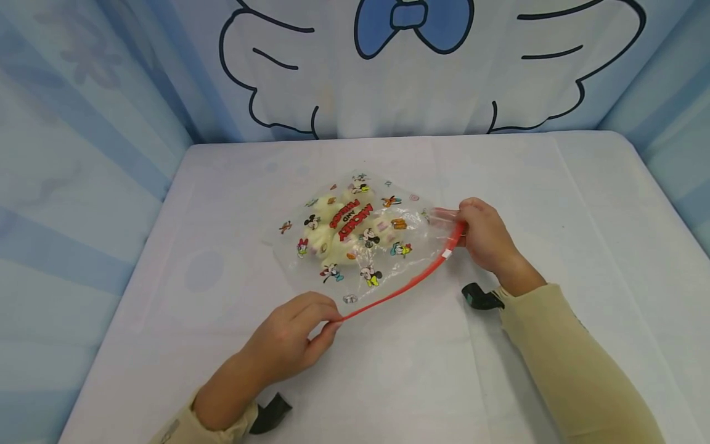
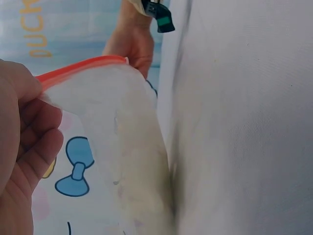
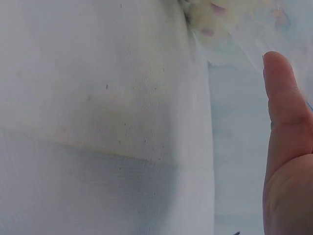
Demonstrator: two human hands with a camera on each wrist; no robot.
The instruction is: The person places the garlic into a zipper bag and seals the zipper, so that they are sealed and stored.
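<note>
A clear zip bag point(image 1: 355, 237) printed with cartoon figures lies mid-table, with a pale yellow soft thing point(image 1: 333, 243) inside. Its red zip strip point(image 1: 410, 285) runs along the near edge. My left hand point(image 1: 294, 339) pinches the strip's left end between thumb and fingers. My right hand point(image 1: 482, 234) grips the strip's right end, fingers curled round it. In the left wrist view the red zip strip point(image 2: 78, 68) stretches from my left hand point(image 2: 22, 127) to the right hand point(image 2: 129, 46). The right wrist view shows only a finger point(image 3: 283, 98) and the bag's edge point(image 3: 230, 19).
A white cloth covers the table point(image 1: 554, 197). Blue and white fabric walls point(image 1: 83, 123) enclose it at the left, back and right. Black wrist-camera mounts point(image 1: 481, 297) sit on both beige sleeves.
</note>
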